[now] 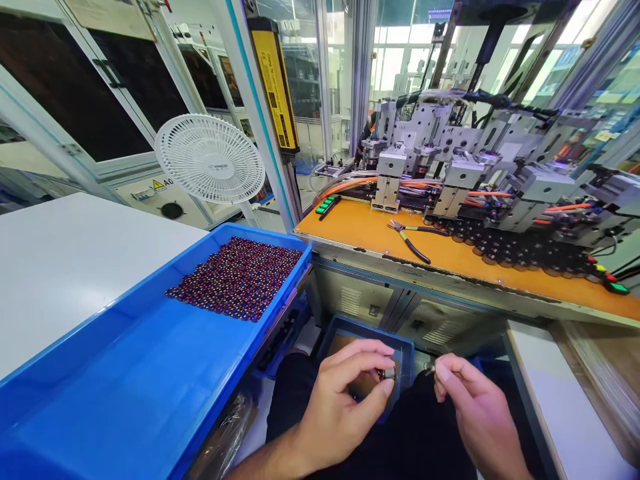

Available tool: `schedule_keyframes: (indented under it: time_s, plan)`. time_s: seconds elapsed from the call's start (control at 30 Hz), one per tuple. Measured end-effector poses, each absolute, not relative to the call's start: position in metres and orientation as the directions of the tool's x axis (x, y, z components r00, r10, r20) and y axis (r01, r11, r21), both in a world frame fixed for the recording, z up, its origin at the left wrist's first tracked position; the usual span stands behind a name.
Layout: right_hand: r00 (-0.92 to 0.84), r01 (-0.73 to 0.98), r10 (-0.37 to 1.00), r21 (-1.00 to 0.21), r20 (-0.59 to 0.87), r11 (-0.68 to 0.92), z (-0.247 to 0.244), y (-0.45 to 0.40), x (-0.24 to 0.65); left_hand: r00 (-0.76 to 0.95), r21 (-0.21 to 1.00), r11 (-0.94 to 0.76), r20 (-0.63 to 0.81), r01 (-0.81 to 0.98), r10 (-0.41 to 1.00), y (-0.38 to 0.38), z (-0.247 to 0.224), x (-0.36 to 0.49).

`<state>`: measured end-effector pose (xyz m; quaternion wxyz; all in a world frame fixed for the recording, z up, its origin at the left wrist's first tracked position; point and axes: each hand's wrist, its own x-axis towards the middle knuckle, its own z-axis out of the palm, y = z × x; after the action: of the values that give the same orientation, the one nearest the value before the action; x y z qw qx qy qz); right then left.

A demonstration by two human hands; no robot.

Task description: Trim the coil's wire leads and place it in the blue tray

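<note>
Between the thumb and fingers of my left hand (pixel 345 397) is a small metal part (pixel 386 374), held above my lap. To its right, my right hand (pixel 473 407) pinches another tiny piece (pixel 430 369) at the fingertips, too small to name. The two hands are apart. On the left, a long blue tray (pixel 125 373) holds a dense block of small dark parts (pixel 240 277) with red and blue spots at its far end.
An orange bench (pixel 350 223) carries a machine (pixel 455 167), pliers (pixel 413 241) and rows of black round parts (pixel 515 250). A white fan (pixel 210 159) stands behind the tray. Below the hands is a blue bin (pixel 407 353); a white ledge (pixel 565 393) lies at right.
</note>
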<state>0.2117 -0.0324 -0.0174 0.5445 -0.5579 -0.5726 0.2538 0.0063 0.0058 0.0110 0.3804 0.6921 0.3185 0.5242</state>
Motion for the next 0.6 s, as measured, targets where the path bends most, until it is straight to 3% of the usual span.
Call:
schedule_keyframes:
  time_s: [0.07,0.13,0.2,0.27,0.33,0.4,0.5,0.53,0.6]
  plan:
    - [0.139,0.595,0.814,-0.704,0.564,0.387,-0.002,-0.032,0.223,0.279,0.835,-0.544,0.503,0.09,0.818,0.005,0.012,0.006]
    - [-0.116,0.758,0.626,-0.338,0.771,0.557,0.018,-0.03,0.228,0.311,0.818,-0.564,0.511,0.108,0.801,0.005,0.014,0.006]
    - [-0.469,0.735,0.474,0.032,0.745,0.678,0.037,-0.024,0.227,0.336,0.811,-0.574,0.513,0.109,0.789,0.004,0.017,0.007]
    - [-0.672,0.64,0.425,0.186,0.606,0.745,0.049,-0.016,0.22,0.348,0.814,-0.573,0.514,0.09,0.784,0.003,0.019,0.007]
    - [-0.697,0.614,0.48,0.097,0.533,0.783,0.054,-0.01,0.212,0.347,0.828,-0.557,0.506,0.061,0.79,0.003,0.021,0.004]
    - [-0.633,0.595,0.613,-0.21,0.472,0.776,0.053,-0.008,0.205,0.344,0.849,-0.527,0.486,0.03,0.803,0.002,0.022,0.001]
    - [-0.539,0.478,0.821,-0.735,0.188,0.482,0.05,-0.014,0.202,0.352,0.868,-0.495,0.473,-0.032,0.807,0.001,0.021,-0.004]
    - [-0.54,0.424,0.838,-0.837,0.074,0.347,0.05,-0.015,0.203,0.357,0.869,-0.492,0.475,-0.047,0.805,0.001,0.02,-0.006]
    - [-0.583,0.356,0.807,-0.922,-0.092,0.152,0.056,-0.009,0.209,0.362,0.869,-0.491,0.476,-0.056,0.802,0.002,0.018,-0.008]
